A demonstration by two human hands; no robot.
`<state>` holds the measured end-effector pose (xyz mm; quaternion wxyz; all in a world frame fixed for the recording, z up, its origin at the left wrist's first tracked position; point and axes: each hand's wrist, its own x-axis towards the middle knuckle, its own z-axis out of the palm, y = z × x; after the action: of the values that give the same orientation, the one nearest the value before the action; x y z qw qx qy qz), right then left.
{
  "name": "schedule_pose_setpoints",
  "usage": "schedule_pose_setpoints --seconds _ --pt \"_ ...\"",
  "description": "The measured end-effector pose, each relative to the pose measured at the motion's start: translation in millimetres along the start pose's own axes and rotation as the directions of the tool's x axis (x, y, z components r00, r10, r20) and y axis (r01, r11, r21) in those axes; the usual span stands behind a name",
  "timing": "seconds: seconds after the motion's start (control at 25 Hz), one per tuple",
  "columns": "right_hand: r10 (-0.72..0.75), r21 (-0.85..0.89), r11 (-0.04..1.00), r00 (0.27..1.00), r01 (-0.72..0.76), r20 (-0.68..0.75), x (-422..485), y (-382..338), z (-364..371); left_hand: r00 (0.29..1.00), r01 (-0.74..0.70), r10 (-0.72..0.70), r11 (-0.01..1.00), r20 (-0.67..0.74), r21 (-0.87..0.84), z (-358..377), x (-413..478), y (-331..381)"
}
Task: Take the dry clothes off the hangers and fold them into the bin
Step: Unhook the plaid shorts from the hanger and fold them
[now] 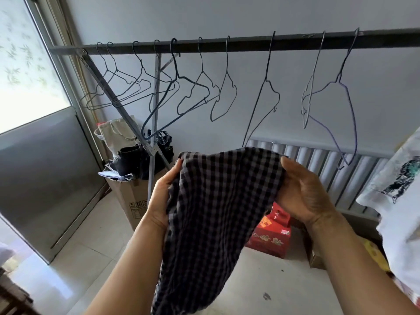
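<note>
A dark checked garment (pixel 213 212) hangs in front of me, held up between both hands. My left hand (pixel 162 196) grips its upper left edge, and my right hand (pixel 300 189) grips its upper right edge. The cloth drapes down out of the bottom of the view. Above it, a dark rail (pixel 227 43) carries several bare wire hangers (pixel 223 96). At the right edge hangs a white printed garment (pixel 400 194). No bin is in view.
A metal rack leg (pixel 156 123) stands behind my left hand, beside a cardboard box (pixel 131 201) with dark shoes and a cloth bag on it. Red boxes (pixel 270 237) sit on the tiled floor below a white radiator (pixel 329 164). A window and door fill the left.
</note>
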<state>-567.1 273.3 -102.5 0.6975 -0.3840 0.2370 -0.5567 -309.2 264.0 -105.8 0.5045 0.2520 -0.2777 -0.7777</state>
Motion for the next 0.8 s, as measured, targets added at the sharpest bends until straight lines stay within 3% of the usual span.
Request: schedule_pose_setpoints --seconds 0.12,0.2,0.28,0.36,0.44,0.52,0.68,0.72,0.8 --pt "0.037 -0.161 0.987 0.995 -0.021 0.096 -0.5 16.1 3.6 0.996 -0.039 0.046 0.995 0.072 -0.089 -0.2 1.6 3.0" --pt "-0.008 -0.334 0.942 1.000 0.015 0.022 0.6 19.5 11.6 0.987 -0.125 0.137 0.984 0.088 -0.123 -1.5 -1.1 -0.3" --pt "-0.054 -0.366 0.930 0.997 0.028 -0.061 2.3 15.0 15.2 0.971 -0.201 0.210 0.976 0.111 -0.089 -4.8 -9.2 -2.3" --pt "-0.087 -0.367 0.930 0.988 0.036 -0.125 3.2 8.2 20.0 0.977 -0.183 0.178 0.983 0.116 0.028 -5.4 -18.3 3.4" --pt "-0.174 -0.459 0.887 0.963 0.062 -0.206 4.5 3.9 22.9 0.995 -0.089 0.096 0.978 -0.028 0.190 -6.8 -18.2 10.9" --pt "-0.286 -0.554 0.829 0.912 0.082 -0.292 10.1 3.1 19.7 0.965 -0.133 0.194 0.941 -0.175 0.311 -6.5 -15.5 18.6" --pt "-0.401 -0.591 0.805 0.784 0.054 -0.473 19.3 7.3 12.2 0.896 -0.298 0.402 0.860 -0.190 0.414 5.5 -14.4 16.8" --pt "-0.412 -0.575 0.815 0.767 0.069 -0.492 20.3 7.9 11.0 0.880 -0.325 0.438 0.838 -0.184 0.438 5.1 -13.7 15.8" --pt "-0.366 -0.480 0.870 0.802 0.114 -0.471 17.8 6.0 9.4 0.854 -0.362 0.495 0.785 -0.159 0.503 2.0 -12.1 17.8"
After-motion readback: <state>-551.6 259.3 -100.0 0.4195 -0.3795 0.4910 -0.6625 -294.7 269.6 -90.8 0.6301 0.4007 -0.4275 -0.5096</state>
